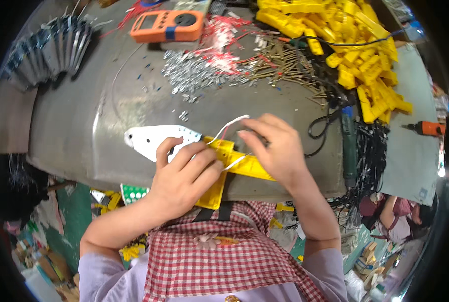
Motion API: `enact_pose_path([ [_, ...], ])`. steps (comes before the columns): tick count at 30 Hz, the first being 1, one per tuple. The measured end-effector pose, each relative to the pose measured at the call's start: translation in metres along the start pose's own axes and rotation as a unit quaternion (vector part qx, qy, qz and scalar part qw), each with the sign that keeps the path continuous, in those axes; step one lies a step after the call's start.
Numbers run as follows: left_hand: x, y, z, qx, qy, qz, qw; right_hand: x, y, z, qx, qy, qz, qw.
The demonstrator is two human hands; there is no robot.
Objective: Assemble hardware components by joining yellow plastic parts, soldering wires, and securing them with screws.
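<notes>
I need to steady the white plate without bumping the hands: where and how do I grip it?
Probably pinch the white plate across its narrow, rounded end, coming from the left. It tapers that way and no hand is there, while the left hand partly covers the wide end.

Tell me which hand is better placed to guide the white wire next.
Likely the right hand: its fingertips are beside the white wire, while the left hand lies over the white plate and yellow housing.

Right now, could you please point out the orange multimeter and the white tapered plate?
Orange multimeter [167, 26], head view: middle of its front face.
White tapered plate [157, 139], head view: flat upper face, on its uncovered part.
</notes>
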State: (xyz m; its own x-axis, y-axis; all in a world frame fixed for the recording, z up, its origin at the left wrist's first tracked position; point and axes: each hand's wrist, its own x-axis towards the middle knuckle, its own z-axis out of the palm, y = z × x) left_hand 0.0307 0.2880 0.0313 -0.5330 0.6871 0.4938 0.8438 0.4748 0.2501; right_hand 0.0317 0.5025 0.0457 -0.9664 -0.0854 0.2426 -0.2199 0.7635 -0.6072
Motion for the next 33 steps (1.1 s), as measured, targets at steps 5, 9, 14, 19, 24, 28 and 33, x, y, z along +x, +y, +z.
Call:
enact_pose_path([
  [5,0.009,-0.005,0.004,0.029,-0.051,0.019,0.998,0.012,0.011,-0.006,0.085,-0.073,-0.006,0.994],
  [9,0.008,-0.007,0.005,0.017,-0.085,0.000,0.996,0.059,0.056,-0.037,-0.035,0.069,0.046,0.996],
  [14,0.020,-0.010,0.010,-0.075,-0.069,-0.019,0.995,0.136,0.140,-0.049,-0.463,0.104,-0.049,0.879],
  [19,0.017,-0.009,0.011,-0.120,-0.032,-0.109,0.986,0.161,0.140,-0.036,-0.624,0.082,0.012,0.777],
  [24,0.023,-0.007,0.017,-0.078,-0.041,-0.094,0.992,0.154,0.170,-0.046,-0.512,0.072,0.137,0.845],
  [28,0.026,-0.001,0.019,-0.038,-0.033,-0.041,0.998,0.126,0.138,-0.062,-0.308,0.176,-0.015,0.935],
  [33,0.015,-0.004,0.018,-0.018,0.001,-0.037,0.999,0.061,0.010,-0.058,0.025,0.210,-0.056,0.976],
])
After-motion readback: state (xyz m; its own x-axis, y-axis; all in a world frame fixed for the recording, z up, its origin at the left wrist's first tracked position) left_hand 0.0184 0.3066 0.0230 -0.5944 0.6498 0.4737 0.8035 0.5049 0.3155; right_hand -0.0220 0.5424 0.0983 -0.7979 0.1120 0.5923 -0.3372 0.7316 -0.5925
